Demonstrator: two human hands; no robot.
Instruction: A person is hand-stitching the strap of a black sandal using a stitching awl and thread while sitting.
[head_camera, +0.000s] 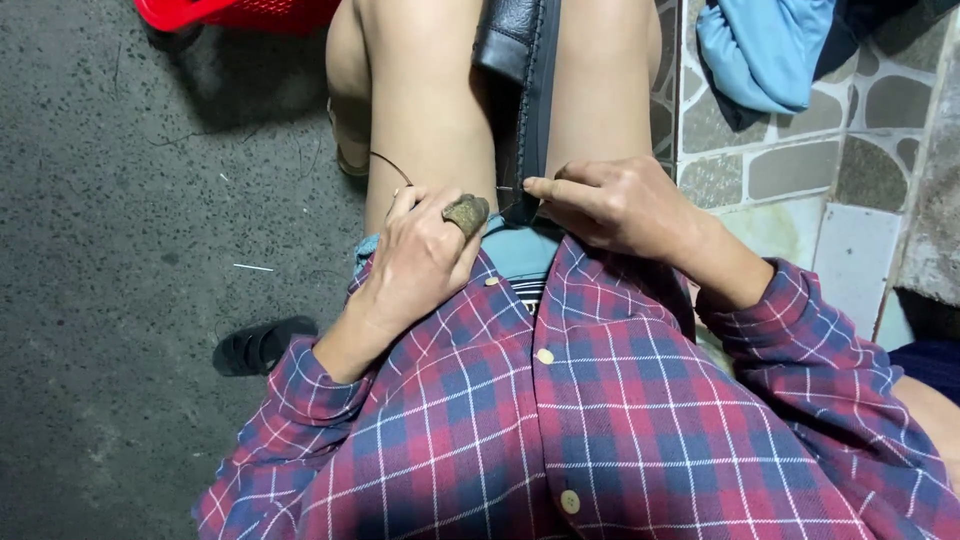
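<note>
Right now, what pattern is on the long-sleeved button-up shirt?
The long-sleeved button-up shirt is red-and-blue plaid with thin white lines, seen in the head view.

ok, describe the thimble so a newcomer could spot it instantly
Start at the plaid shirt filling the lower frame, then follow its sleeve up to the left hand resting on the bare thigh. The thimble caps one finger: a worn, brownish-green cover, duller and rougher than the surrounding skin and beside the black leather piece.

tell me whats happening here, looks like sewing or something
A seated person in a plaid shirt works on a black leather piece held between the knees. The left hand, with a thimble-like cap on one finger, holds a thin thread. The right hand pinches the leather's edge, apparently at a needle. A black sandal lies on the floor.
</note>
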